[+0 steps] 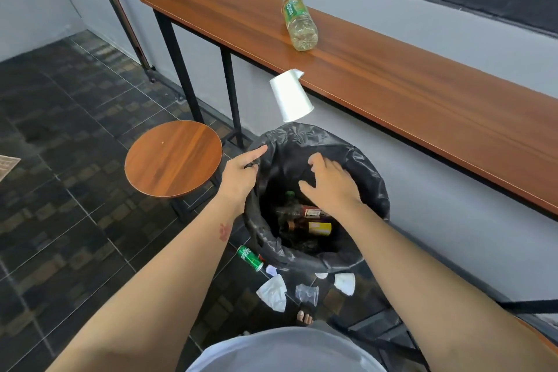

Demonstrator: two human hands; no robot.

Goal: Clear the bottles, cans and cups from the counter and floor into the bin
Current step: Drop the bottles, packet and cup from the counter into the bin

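Note:
The bin, lined with a black bag, stands on the floor below the wooden counter; bottles and cans lie inside it. My left hand pinches the bag's rim on the left side. My right hand hovers over the bin's mouth with fingers spread and nothing in them. A white paper cup is upside down in the air between the counter's edge and the bin, with no hand touching it. A clear bottle with a green label lies on the counter. On the floor by the bin lie a green can, a crushed white cup and a clear plastic cup.
A round wooden stool stands just left of the bin. Another flattened white cup lies at the bin's base. My bare foot is near the litter. Dark tiled floor spreads to the left; a grey wall runs behind the counter.

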